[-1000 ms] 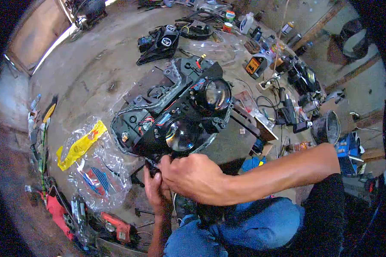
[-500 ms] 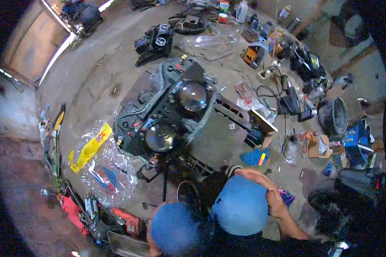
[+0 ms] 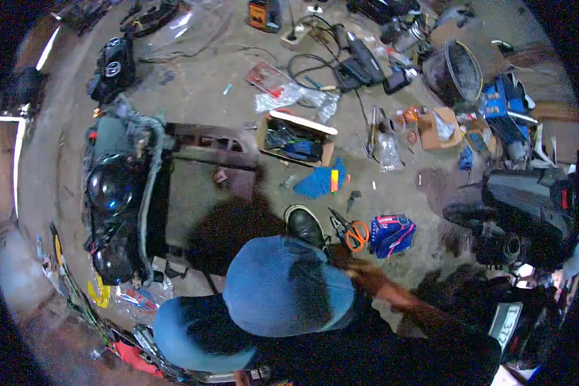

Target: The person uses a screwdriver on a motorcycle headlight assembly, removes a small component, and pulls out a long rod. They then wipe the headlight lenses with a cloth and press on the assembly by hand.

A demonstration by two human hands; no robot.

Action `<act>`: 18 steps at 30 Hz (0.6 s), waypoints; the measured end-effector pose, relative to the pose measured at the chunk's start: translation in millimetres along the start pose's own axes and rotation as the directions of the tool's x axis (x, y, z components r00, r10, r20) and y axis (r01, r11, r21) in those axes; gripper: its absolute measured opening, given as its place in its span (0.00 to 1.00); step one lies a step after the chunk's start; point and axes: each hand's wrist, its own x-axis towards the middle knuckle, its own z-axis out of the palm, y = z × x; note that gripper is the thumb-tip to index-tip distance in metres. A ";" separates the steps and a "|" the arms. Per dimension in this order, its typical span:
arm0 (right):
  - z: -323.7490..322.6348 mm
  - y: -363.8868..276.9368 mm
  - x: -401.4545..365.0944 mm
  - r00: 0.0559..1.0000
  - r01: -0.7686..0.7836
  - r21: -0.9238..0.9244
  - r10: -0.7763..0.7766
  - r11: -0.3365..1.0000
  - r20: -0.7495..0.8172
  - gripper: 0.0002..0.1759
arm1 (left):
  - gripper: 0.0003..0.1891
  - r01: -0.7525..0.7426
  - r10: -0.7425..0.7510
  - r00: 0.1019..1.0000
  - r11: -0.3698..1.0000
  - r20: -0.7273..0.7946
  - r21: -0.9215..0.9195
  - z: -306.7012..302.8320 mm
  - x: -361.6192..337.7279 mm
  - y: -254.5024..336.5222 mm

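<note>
My right hand [image 3: 360,273] is just beyond my bent right knee, blurred and partly dark, so its fingers are hard to read. Nearest to it on the floor are orange-handled scissors [image 3: 357,236] with dark blades pointing away. A blue packet with pink and white trim [image 3: 392,235] lies beside them. Only a sliver of skin, which may belong to my left hand [image 3: 241,378], shows at the bottom edge below my left knee; its fingers are hidden. To the left stands a headlight assembly [image 3: 119,193] with two round lenses.
An open cardboard box of dark items [image 3: 296,139] and a blue cloth or glove [image 3: 318,182] lie ahead. Further off are a heat-gun-like tool [image 3: 360,64], a black bucket [image 3: 453,72] and a blue box [image 3: 505,106]. A motorbike part [image 3: 521,206] is at right.
My view has swung right, so the headlight assembly now sits at the left. My right hand has left the side of my knee and reached forward near the scissors, which have come into view.
</note>
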 end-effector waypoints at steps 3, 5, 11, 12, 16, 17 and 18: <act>-52.1 26.3 28.9 0.972 -0.200 -0.126 0.212 0.972 0.098 0.26 | 0.42 -0.002 0.003 0.999 0.999 -0.034 0.049 4.0 6.2 9.6; -61.4 4.9 42.8 0.921 -0.385 -0.121 0.389 0.915 0.003 0.26 | 0.42 0.001 0.003 0.999 0.997 -0.053 0.075 5.8 7.4 14.3; -39.7 5.7 52.6 0.937 -0.077 -0.385 -0.065 0.920 -0.344 0.22 | 0.42 0.015 -0.002 0.996 0.990 -0.090 0.143 6.4 5.5 30.6; -46.6 11.4 51.4 0.979 -0.188 -0.463 0.126 0.866 -0.162 0.24 | 0.43 0.016 -0.002 0.995 0.989 -0.099 0.146 7.9 6.0 32.7; -34.5 29.1 50.6 0.973 -0.194 -0.323 0.139 0.926 -0.186 0.23 | 0.43 0.015 0.002 0.994 0.989 -0.110 0.149 16.8 8.0 38.3; -27.9 40.0 52.9 0.962 -0.126 -0.249 0.057 0.960 -0.266 0.24 | 0.43 0.014 0.003 0.994 0.989 -0.110 0.148 15.1 10.0 42.3; -25.5 38.9 52.8 0.955 -0.123 -0.292 0.033 0.948 -0.294 0.24 | 0.43 0.012 0.005 0.994 0.989 -0.113 0.150 21.8 10.1 42.2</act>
